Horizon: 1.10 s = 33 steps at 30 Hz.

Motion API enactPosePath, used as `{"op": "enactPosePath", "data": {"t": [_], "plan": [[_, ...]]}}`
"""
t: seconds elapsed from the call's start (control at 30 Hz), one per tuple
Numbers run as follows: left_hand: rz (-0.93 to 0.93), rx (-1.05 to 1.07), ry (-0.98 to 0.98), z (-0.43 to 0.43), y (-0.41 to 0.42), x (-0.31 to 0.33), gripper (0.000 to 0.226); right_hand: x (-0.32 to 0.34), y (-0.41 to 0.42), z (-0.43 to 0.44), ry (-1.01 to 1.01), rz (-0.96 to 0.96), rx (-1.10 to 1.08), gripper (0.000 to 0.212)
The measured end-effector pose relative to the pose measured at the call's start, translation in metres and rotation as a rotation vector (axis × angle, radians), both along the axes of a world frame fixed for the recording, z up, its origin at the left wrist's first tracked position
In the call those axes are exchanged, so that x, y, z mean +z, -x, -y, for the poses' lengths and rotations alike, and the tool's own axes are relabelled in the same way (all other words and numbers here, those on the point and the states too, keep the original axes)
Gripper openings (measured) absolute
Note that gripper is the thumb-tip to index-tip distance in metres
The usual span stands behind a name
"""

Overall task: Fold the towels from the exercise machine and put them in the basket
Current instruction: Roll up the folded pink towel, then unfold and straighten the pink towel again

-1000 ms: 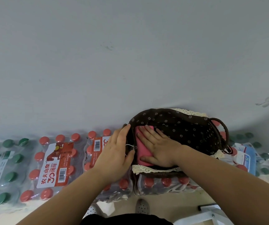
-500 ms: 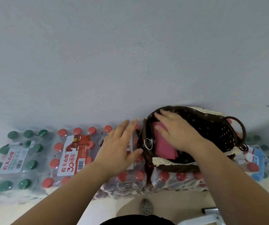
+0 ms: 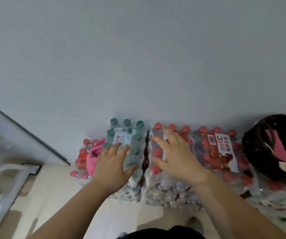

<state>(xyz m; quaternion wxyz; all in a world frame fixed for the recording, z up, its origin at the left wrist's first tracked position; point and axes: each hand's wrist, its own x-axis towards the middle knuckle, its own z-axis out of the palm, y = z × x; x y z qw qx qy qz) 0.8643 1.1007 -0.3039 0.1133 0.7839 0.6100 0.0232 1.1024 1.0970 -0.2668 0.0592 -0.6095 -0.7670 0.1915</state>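
Observation:
The dark brown flowered basket [image 3: 259, 152] sits at the far right on a pack of bottles, with a folded pink towel [image 3: 282, 149] inside it. Another pink towel [image 3: 94, 156] lies crumpled on a red-capped bottle pack at the left. My left hand [image 3: 113, 163] hovers with fingers spread over the green-capped bottle pack [image 3: 130, 137], just right of that crumpled towel. My right hand [image 3: 175, 154] is open over a red-capped pack [image 3: 156, 152], well left of the basket. Neither hand holds anything.
Several shrink-wrapped bottle packs line the base of a grey wall [image 3: 138, 57]. A white metal frame [image 3: 9, 178] stands on the floor at the left, below a slanted grey panel edge [image 3: 35, 135]. Beige floor lies in front of the packs.
My right hand has left the basket and both hands have swung left across the bottle packs. The view has turned left, bringing the crumpled pink towel into sight.

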Motion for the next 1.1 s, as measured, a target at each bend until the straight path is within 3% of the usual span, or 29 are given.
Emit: {"op": "enactPosePath", "data": {"t": [0.23, 0.5, 0.73, 0.93, 1.1], "plan": [[-0.015, 0.156, 0.074, 0.004, 0.124, -0.015, 0.071, -0.023, 0.124, -0.010, 0.145, 0.044, 0.148, 0.072], [-0.095, 0.191, 0.182, -0.034, 0.183, -0.036, 0.071, -0.045, 0.213, -0.070, 0.060, 0.083, 0.341, 0.059], [-0.128, 0.194, 0.255, -0.086, 0.214, -0.055, 0.066, -0.074, 0.267, -0.132, 0.184, 0.383, 0.481, 0.057], [-0.120, 0.063, 0.365, -0.127, 0.241, -0.089, 0.069, -0.109, 0.309, -0.153, 0.502, 0.489, 0.374, 0.088], [-0.133, -0.155, 0.482, -0.175, 0.265, -0.122, 0.060, -0.132, 0.327, -0.171, 0.581, 0.308, 0.094, 0.067]]}}
